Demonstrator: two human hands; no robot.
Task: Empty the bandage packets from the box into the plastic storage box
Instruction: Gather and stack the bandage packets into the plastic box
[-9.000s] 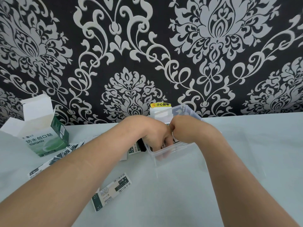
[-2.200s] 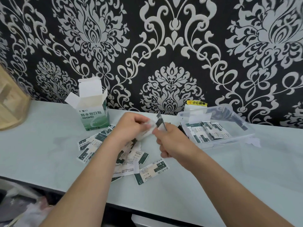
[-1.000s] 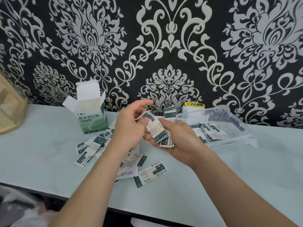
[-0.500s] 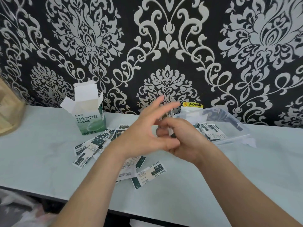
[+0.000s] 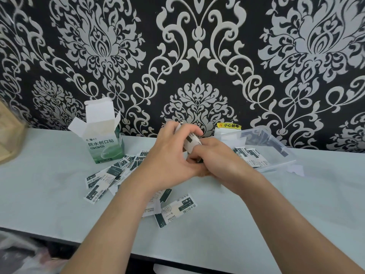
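Spread a moment ago, the left hand (image 5: 169, 157) now curls with the right hand (image 5: 218, 162) round a stack of bandage packets (image 5: 192, 142) beside the plastic storage box (image 5: 277, 148), best squared before laying flat inside.

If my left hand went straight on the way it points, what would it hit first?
The left hand would probably meet the white yellow-labelled block by the wall, beside the plastic storage box; depth is unclear.

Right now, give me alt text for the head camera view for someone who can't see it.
The left hand and right hand grip a stack of bandage packets above a pale table. Loose packets lie scattered beneath, an open green carton stands at left, and a clear storage box holding packets sits at right.
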